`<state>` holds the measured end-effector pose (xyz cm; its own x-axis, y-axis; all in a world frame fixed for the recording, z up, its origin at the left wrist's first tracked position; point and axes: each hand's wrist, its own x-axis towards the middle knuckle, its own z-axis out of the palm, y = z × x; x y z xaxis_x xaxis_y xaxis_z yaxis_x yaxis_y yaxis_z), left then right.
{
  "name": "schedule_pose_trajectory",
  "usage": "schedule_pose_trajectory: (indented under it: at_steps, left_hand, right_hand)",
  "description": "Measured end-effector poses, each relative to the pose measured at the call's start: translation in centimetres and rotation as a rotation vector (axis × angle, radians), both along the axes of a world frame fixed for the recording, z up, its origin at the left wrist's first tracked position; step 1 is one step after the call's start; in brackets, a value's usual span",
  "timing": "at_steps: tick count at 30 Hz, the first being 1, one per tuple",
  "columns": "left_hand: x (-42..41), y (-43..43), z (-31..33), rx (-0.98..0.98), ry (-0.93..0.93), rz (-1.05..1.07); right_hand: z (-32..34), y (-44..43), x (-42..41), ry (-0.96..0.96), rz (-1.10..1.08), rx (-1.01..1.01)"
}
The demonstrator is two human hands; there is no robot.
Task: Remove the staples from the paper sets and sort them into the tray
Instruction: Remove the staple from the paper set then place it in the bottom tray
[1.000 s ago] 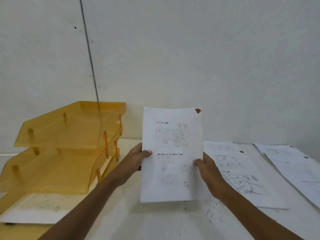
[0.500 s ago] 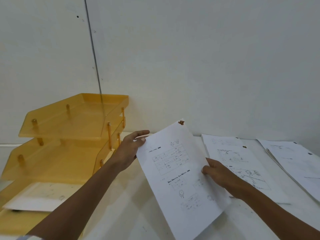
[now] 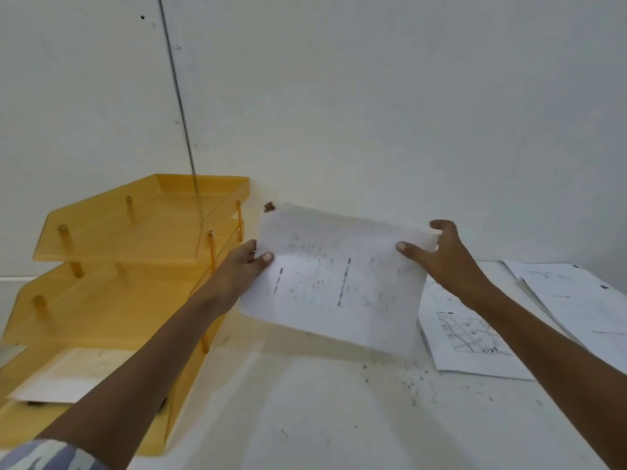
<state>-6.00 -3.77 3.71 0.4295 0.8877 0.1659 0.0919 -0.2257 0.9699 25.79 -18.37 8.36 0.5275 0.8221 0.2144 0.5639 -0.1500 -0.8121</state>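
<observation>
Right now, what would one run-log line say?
left hand pinches paper set, left edge; right hand pinches right edge; set held sideways above table; three-tier orange tray at left

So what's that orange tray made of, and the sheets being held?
The tray looks like translucent, glossy plastic: you can see through its tiers, and they catch the light. The sheets look like plain matte paper, thin enough to bend slightly, with dark print.

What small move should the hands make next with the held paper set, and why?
Probably carry the paper set leftward into the orange tray: the left hand and right hand hold it turned sideways, its left edge beside the tray's open side.
</observation>
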Motion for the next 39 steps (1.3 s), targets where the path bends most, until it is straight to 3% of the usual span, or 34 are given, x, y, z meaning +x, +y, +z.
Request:
schedule_pose_trajectory:
  at_steps: [2, 4, 6, 10, 18, 32, 39]
  left_hand:
    - [0.0, 0.2, -0.3, -0.014, -0.077, 0.049]
    - [0.3, 0.1, -0.3, -0.016, -0.136, 0.091]
    - [0.5, -0.1, -0.3, 0.0, -0.171, 0.128]
    - [0.6, -0.9, -1.4, 0.0, -0.216, 0.171]
    - [1.0, -3.2, -6.4, 0.012, -0.242, 0.23]
    - [1.2, -3.6, -7.3, 0.054, -0.121, 0.195]
    - [0.5, -2.7, -4.4, 0.136, 0.057, 0.219]
  right_hand:
    - [-0.4, -0.2, -0.4, 0.361, 0.054, 0.047]
    - [-1.4, -0.2, -0.8, 0.484, 0.194, 0.015]
    - [-2.4, -0.1, -1.1, 0.503, 0.274, 0.045]
    - [-4.3, -0.5, -1.9, 0.5, 0.233, 0.24]
    - [-10.7, -2.0, -4.0, 0.497, 0.131, 0.284]
    - [-12.8, -2.2, -3.8, 0.569, 0.083, 0.226]
    - [-9.6, -1.8, -2.7, 0.501, 0.05, 0.048]
